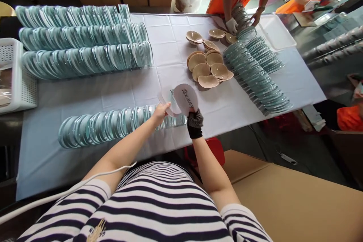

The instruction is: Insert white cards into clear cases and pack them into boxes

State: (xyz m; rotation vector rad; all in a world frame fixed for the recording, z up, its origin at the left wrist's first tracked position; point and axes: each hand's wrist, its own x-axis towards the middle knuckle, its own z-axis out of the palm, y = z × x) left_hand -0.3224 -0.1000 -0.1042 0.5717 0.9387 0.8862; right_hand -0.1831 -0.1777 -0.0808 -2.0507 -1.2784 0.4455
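My left hand (pixel 161 114), bare, pinches the lower edge of a translucent rounded plastic piece (pixel 173 106). My right hand (pixel 195 124), in a dark fingerless glove, grips the bottom of a greyish round sheet (pixel 185 98) printed with "beauty" lettering. The two pieces overlap at their edges, and I cannot tell if they are joined. Below my hands a long row of nested clear plastic shells (pixel 107 124) lies on its side, partly hidden by my left forearm. Beyond my right hand sit several shiny beige bra cups (pixel 208 69), in pairs and small stacks.
Three long rows of clear shells (pixel 85 58) lie at the back left, beside a white plastic basket (pixel 25 79). More stacked shells (pixel 258 79) and a white tray (pixel 276 32) are at right. A co-worker's gloved hand (pixel 231 25) works there. Cardboard (pixel 295 193) is at lower right.
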